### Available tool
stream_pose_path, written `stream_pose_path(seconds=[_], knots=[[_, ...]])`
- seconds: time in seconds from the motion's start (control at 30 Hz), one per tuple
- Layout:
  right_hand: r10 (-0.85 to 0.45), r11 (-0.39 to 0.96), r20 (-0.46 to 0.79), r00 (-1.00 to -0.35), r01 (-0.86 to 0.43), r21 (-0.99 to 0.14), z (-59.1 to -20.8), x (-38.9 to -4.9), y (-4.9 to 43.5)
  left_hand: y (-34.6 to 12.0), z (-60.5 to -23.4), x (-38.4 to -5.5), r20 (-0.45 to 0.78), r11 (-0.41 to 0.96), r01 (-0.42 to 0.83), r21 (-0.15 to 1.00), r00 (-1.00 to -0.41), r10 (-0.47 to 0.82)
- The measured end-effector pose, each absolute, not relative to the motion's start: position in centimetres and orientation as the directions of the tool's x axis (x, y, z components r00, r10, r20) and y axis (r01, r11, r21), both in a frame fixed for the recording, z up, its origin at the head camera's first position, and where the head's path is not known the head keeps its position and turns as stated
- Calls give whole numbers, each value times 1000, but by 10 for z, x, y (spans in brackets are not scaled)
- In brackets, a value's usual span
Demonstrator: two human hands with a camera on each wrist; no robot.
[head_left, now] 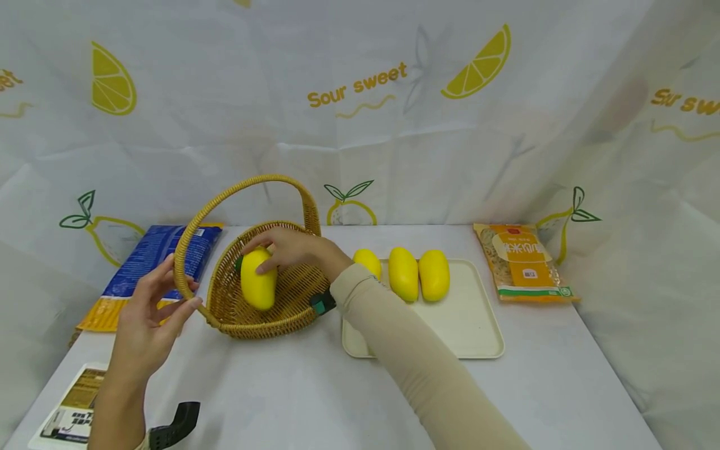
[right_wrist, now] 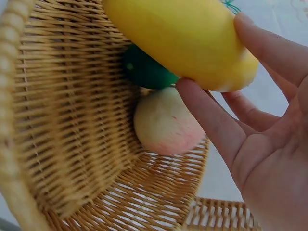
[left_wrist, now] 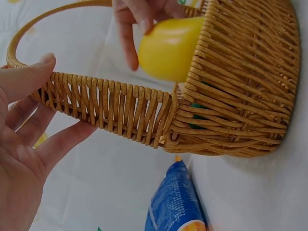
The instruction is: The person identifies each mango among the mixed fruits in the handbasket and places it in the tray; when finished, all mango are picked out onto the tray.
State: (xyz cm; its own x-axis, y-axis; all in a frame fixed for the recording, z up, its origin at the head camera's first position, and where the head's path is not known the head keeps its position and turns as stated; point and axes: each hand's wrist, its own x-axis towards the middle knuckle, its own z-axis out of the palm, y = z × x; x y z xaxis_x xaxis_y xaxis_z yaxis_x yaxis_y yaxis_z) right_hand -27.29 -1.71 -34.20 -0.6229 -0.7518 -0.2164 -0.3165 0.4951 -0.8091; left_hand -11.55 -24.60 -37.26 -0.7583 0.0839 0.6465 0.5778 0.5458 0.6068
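Note:
A yellow mango (head_left: pixel 259 284) is pinched between the thumb and fingers of my right hand (head_left: pixel 292 248), over the inside of a wicker basket (head_left: pixel 298 294). My left hand (head_left: pixel 147 322) grips the side of the basket's arched handle (left_wrist: pixel 115 98), thumb on one face and fingers on the other. Inside the basket, the right wrist view shows a pale pink peach (right_wrist: pixel 168 122) and a dark green round thing (right_wrist: pixel 147 67), partly hidden by the mango. On the cream tray (head_left: pixel 472 331) lie three more mangoes (head_left: pixel 434 275), one partly covered by my right arm.
Behind my left hand lies a blue and orange packet (head_left: pixel 152 262). An orange food packet (head_left: pixel 525 262) lies at the right, beyond the tray. A white and brown package (head_left: pixel 73 406) is at the near left. A printed curtain (head_left: pixel 360 150) hangs behind the table.

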Motion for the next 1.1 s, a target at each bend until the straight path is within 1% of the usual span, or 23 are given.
stream_pose_path(seconds=[0.1, 0.33, 0.53, 0.67, 0.8, 0.97, 1.1], knots=[[-755, 461, -226, -616, -254, -850, -334, -273, -9, -246, -373, -116, 647, 543, 581, 607, -758, 87], [-755, 440, -211, -620, -241, -865, -316, -276, 13, -245, -372, -115, 647, 538, 579, 612, -759, 82], [-756, 424, -164, -634, -283, -860, -304, -277, 33, -244, -372, -115, 643, 543, 571, 615, -762, 74], [-781, 412, -117, -613, -365, -835, -296, -276, 48, -244, -373, -115, 642, 539, 573, 617, -763, 76], [-788, 422, -82, -610, -439, -793, -288, -273, 64, -244, -373, -115, 643, 538, 573, 618, -762, 73], [-776, 419, -62, -628, -440, -794, -280, -267, 89, -244, -373, -115, 646, 543, 573, 614, -760, 72], [-742, 435, -48, -668, -426, -793, -276, -261, 114, -245, -373, -115, 641, 548, 566, 616, -765, 69]])
